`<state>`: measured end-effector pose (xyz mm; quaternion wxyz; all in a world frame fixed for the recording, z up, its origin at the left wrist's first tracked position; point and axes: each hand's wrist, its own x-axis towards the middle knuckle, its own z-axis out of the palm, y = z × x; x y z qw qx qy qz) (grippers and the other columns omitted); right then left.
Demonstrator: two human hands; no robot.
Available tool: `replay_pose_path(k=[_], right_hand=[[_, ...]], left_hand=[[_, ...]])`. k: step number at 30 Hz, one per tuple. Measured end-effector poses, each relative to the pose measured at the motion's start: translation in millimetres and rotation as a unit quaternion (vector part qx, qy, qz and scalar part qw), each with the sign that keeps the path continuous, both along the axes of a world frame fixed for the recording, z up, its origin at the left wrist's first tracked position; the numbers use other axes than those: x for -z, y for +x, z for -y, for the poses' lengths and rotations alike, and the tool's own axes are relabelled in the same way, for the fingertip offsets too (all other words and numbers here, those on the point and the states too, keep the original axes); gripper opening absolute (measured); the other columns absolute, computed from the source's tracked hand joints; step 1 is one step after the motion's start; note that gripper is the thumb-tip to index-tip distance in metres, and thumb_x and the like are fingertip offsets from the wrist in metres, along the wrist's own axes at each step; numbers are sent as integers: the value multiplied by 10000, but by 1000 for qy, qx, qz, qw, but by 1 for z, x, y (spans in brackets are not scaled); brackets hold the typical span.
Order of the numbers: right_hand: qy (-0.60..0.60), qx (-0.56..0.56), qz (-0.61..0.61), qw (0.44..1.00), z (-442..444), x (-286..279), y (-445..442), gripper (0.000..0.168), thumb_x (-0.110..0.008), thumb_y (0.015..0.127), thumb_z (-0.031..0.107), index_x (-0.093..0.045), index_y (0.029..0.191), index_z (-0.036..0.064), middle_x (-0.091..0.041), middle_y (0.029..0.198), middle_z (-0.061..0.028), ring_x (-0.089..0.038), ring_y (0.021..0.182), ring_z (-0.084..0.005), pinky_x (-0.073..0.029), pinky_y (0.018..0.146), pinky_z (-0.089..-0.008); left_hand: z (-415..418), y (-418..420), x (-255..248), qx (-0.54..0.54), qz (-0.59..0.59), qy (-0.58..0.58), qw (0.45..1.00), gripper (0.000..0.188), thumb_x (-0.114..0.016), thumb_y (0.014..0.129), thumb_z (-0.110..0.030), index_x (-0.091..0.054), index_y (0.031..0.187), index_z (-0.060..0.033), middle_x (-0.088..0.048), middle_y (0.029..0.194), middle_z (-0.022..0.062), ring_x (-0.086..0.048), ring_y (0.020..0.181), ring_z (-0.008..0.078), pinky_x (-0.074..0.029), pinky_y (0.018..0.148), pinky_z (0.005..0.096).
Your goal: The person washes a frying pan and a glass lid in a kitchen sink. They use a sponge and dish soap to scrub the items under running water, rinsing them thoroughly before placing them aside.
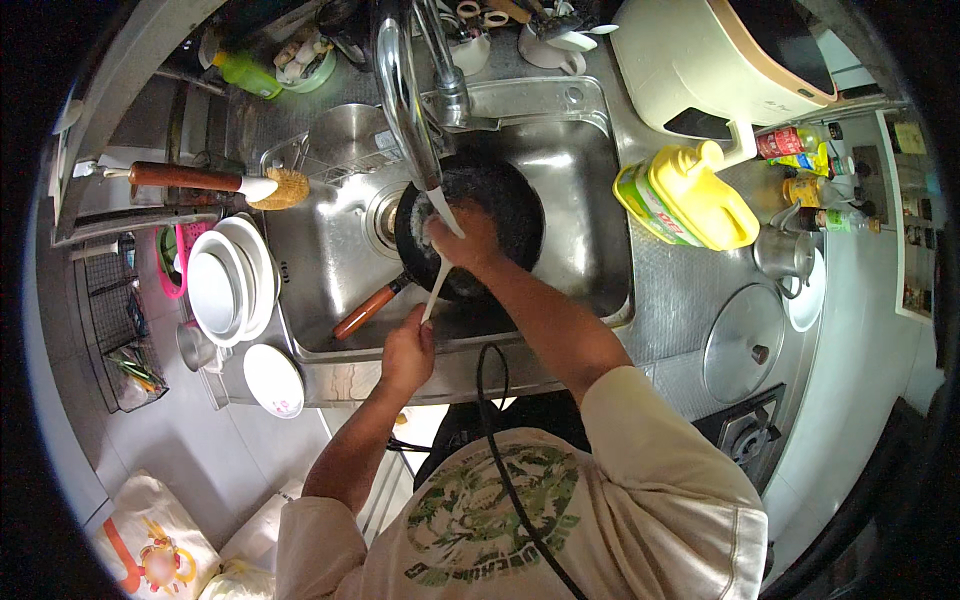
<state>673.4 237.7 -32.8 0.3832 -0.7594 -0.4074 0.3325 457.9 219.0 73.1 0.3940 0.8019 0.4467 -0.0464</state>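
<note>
A dark wok [517,210] lies in the stainless steel sink [581,247], its brown wooden handle [367,311] pointing to the lower left. My left hand [407,352] grips the lower end of a long pale utensil handle [437,289]. Over the wok, my right hand [469,232] is closed around the utensil higher up, and the utensil's far end is hidden there. White water [446,214] runs from the chrome faucet [405,97] onto my right hand. Some foam shows on the wok's left side.
Stacked white bowls [217,289] and a plate [274,380] stand left of the sink. A brush [202,180] hangs above them. On the right are a yellow detergent jug [697,199], an air fryer [712,75], a glass lid [745,343] and a gas burner [746,439].
</note>
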Motion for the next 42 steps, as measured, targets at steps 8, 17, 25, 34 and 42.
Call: replay_pose_path(k=[8,17,25,34,42], right_hand=[[134,-80,164,974,22,-5,-1,347,-656,901,358,-693,1177,152,-705,1119,-169,-682,986,-394,-553,862,-482],[-127,-1,139,982,-2,67,51,392,-638,921,326,-643,1260,130,-637,1238,-206,-642,1071,-413,-529,941,-484],[-215,-88,173,957,34,89,31,446,-679,842,178,-636,1282,115,-546,1386,-227,-598,1179,-404,-508,999,-508],[18,139,-145,979,59,-17,-16,422,-747,812,222,-657,1182,41,-670,1115,-219,-669,1019,-384,-526,916,-437],[40,-82,181,979,49,-53,-36,375,-723,833,295,-664,1144,94,-634,1171,-193,-643,1080,-365,-558,858,-463]], left_hand=[[-3,-8,4,15,13,-4,1000,339,-516,1004,-139,-558,1326,-40,-656,979,302,-637,910,504,-529,734,524],[-1,-26,34,-71,97,-142,983,291,-527,1035,-135,-599,1308,-64,-552,683,5,-451,531,114,-380,510,273],[-8,-21,33,-224,127,-306,917,211,-521,1033,-121,-634,1207,-79,-499,685,-45,-423,548,59,-354,496,241],[-16,-7,66,-174,90,-245,950,160,-525,981,-72,-622,1100,-26,-575,720,22,-517,601,109,-413,533,304],[-22,14,69,-70,142,-209,965,192,-517,958,-21,-635,1103,20,-698,910,98,-623,810,194,-504,761,346]])
